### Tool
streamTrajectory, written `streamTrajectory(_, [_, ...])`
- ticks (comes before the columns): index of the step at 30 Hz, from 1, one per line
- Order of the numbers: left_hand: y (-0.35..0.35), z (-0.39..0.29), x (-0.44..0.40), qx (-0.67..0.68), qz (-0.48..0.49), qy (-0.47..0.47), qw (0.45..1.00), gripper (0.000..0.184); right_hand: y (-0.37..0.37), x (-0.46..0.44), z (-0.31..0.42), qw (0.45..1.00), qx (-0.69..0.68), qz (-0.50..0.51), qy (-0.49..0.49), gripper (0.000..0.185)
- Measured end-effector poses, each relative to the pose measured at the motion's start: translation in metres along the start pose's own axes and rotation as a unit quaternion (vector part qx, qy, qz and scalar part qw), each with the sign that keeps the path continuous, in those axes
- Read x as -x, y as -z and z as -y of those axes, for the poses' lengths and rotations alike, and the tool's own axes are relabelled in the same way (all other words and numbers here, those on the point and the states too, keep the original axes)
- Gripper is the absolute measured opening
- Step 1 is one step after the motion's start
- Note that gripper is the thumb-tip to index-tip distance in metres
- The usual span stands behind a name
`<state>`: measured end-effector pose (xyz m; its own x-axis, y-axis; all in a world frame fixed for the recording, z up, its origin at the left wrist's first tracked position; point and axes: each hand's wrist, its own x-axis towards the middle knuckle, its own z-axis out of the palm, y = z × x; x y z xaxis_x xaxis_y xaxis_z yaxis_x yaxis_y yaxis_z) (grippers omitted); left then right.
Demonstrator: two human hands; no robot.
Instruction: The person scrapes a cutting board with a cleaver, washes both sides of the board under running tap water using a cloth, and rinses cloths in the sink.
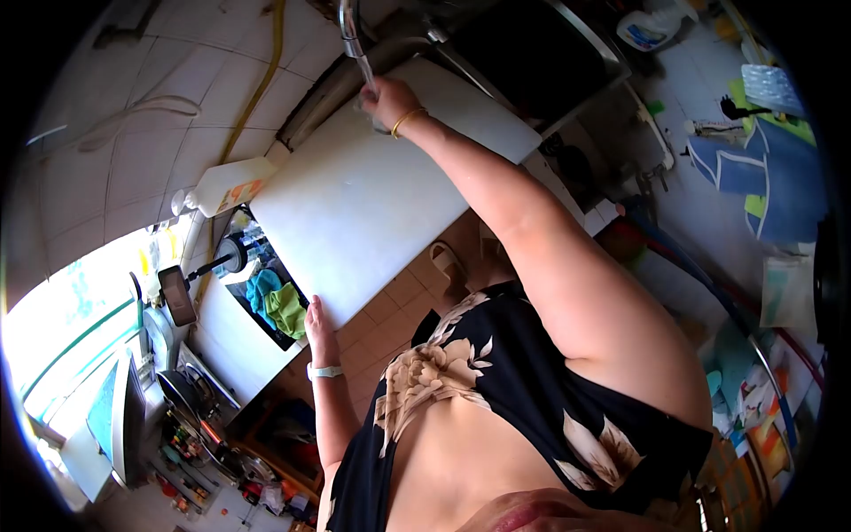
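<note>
A large white board (381, 195) lies across the counter and sink area, its surface glossy. My left hand (318, 321), with a pale band at the wrist, grips the near left edge of the board; part of its fingers is hidden. Up at the far edge, my right hand (390, 102), wearing a gold bracelet, is closed under the metal faucet (349, 34). Water (365, 69) runs from the spout onto its fingers. Something clear or splashing shows below them, too blurred to name. Teal (262, 293) and green (285, 310) cloths lie in a dark opening left of the board.
A white jug (229, 186) stands by the tiled wall at the board's left corner. Close to the cloths is a phone on a suction mount (180, 294). A dark basin (532, 58) with a metal rim sits beyond the board. A sandalled foot (447, 263) shows on the tiled floor.
</note>
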<state>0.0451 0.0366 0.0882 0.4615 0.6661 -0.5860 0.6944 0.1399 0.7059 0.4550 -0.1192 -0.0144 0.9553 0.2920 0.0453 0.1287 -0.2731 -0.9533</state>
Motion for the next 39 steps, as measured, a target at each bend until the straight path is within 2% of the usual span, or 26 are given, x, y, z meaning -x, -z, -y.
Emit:
streamTrajectory(1, [-0.002, -0.001, 0.003, -0.004, 0.006, 0.003, 1.0, 0.049, 0.003, 0.014, -0.008, 1.0, 0.003, -0.004, -0.007, 0.012])
streamTrajectory(3, [-0.006, -0.004, 0.004, 0.003, 0.003, 0.009, 1.0, 0.049, 0.011, 0.043, -0.036, 0.965, 0.196, 0.172, 0.015, 0.008])
streamTrajectory(5, [-0.001, 0.004, 0.001, 0.04, 0.021, 0.021, 0.999, 0.046, 0.041, 0.086, -0.056, 0.963, 0.168, 0.158, 0.138, 0.008])
streamTrajectory(9, [-0.018, -0.01, 0.017, -0.027, 0.022, 0.028, 0.999, 0.041, 0.148, 0.137, -0.067, 0.973, 0.173, 0.11, 0.101, 0.009])
streamTrajectory(11, [-0.024, -0.011, 0.02, -0.022, 0.015, -0.015, 1.0, 0.043, 0.2, 0.147, -0.088, 0.971, 0.218, 0.052, 0.086, 0.01])
streamTrajectory(13, [-0.021, -0.004, 0.015, -0.025, 0.021, -0.018, 0.999, 0.044, 0.235, 0.145, -0.105, 0.969, 0.241, -0.014, 0.044, 0.008])
streamTrajectory(14, [-0.02, -0.002, 0.013, -0.028, 0.013, -0.019, 0.999, 0.045, 0.241, 0.142, -0.113, 0.969, 0.242, -0.014, 0.043, 0.008])
streamTrajectory(16, [-0.018, 0.003, 0.012, -0.031, 0.006, -0.019, 0.999, 0.046, 0.244, 0.143, -0.128, 0.949, 0.302, -0.093, 0.014, 0.009])
streamTrajectory(19, [-0.016, 0.006, 0.009, -0.068, 0.003, -0.031, 0.997, 0.048, 0.241, 0.165, -0.115, 0.962, 0.247, -0.117, -0.005, 0.01])
streamTrajectory(24, [-0.015, 0.014, 0.004, -0.09, -0.007, -0.021, 0.996, 0.047, 0.239, 0.158, -0.094, 0.973, 0.224, -0.056, -0.031, 0.009])
streamTrajectory(26, [-0.017, 0.007, 0.005, -0.087, -0.003, -0.031, 0.996, 0.046, 0.232, 0.135, -0.102, 0.964, 0.259, -0.002, 0.051, 0.006])
streamTrajectory(29, [-0.011, 0.012, 0.003, -0.091, -0.01, -0.015, 0.996, 0.045, 0.227, 0.125, -0.102, 0.964, 0.255, 0.006, 0.072, 0.004])
streamTrajectory(32, [-0.01, 0.013, 0.0, -0.115, -0.026, -0.034, 0.992, 0.046, 0.245, 0.153, -0.1, 0.97, 0.241, 0.003, 0.032, 0.003])
streamTrajectory(35, [-0.013, 0.013, 0.0, -0.107, -0.028, -0.009, 0.994, 0.045, 0.241, 0.155, -0.093, 0.971, 0.238, -0.002, 0.013, 0.002])
streamTrajectory(37, [-0.017, 0.008, 0.003, -0.074, -0.021, -0.049, 0.996, 0.046, 0.228, 0.133, -0.101, 0.955, 0.295, -0.007, 0.037, 0.003])
streamTrajectory(39, [-0.015, 0.01, 0.005, -0.073, -0.028, -0.039, 0.996, 0.046, 0.207, 0.118, -0.101, 0.952, 0.298, -0.001, 0.068, 0.003])
